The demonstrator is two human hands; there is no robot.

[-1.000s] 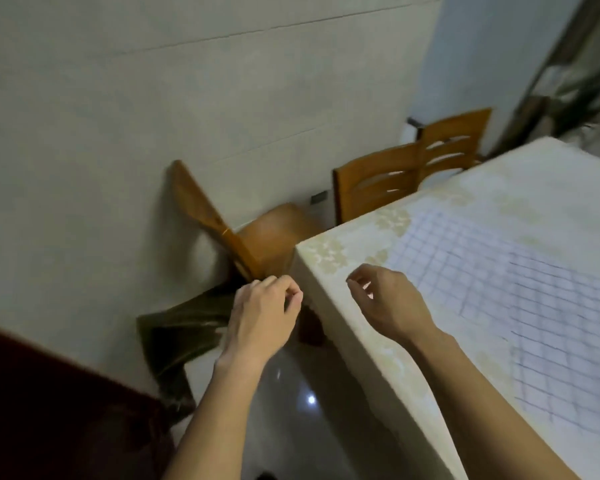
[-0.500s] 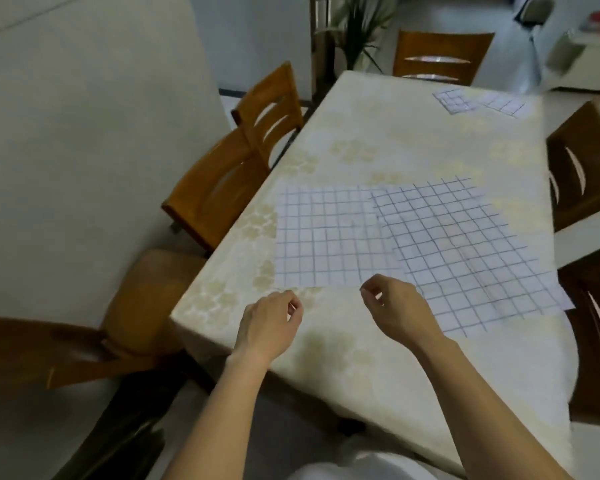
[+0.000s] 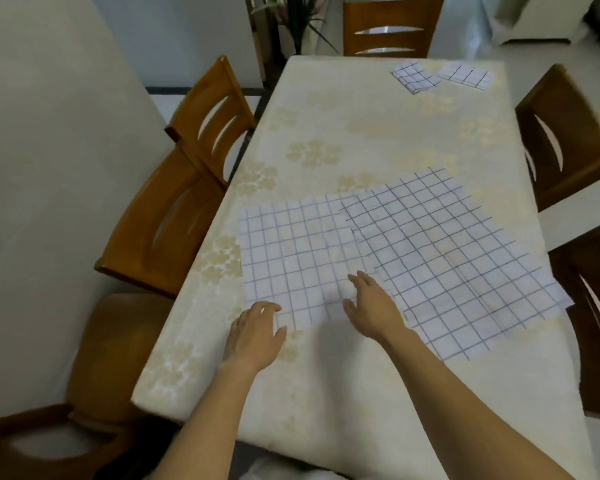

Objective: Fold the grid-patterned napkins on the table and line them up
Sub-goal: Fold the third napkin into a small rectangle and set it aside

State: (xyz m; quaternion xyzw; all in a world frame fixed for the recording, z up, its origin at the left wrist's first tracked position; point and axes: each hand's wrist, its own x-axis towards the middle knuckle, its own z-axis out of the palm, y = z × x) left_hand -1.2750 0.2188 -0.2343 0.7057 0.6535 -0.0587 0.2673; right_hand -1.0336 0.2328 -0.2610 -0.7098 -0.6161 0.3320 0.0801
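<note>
Two unfolded white napkins with blue grid lines lie flat on the table [image 3: 361,140]. The left napkin [image 3: 291,251] is partly covered by the right napkin [image 3: 458,258], which lies turned at an angle. My left hand [image 3: 257,332] hovers with relaxed fingers at the near left corner of the left napkin. Over that napkin's near edge, my right hand [image 3: 371,306] is spread with straight fingers. Neither hand grips anything. Two folded grid napkins, one to the left [image 3: 414,77] and one to the right [image 3: 466,75], lie side by side at the far right of the table.
A cream flowered cloth covers the table. Wooden chairs stand along the left side [image 3: 174,209], at the far end [image 3: 388,27] and along the right side [image 3: 565,133]. A plant [image 3: 298,19] stands behind the table. A wall is close on the left.
The view has swung from the wall and chair onto the table. Both hands have moved forward to the left napkin's near edge and their fingers have uncurled.
</note>
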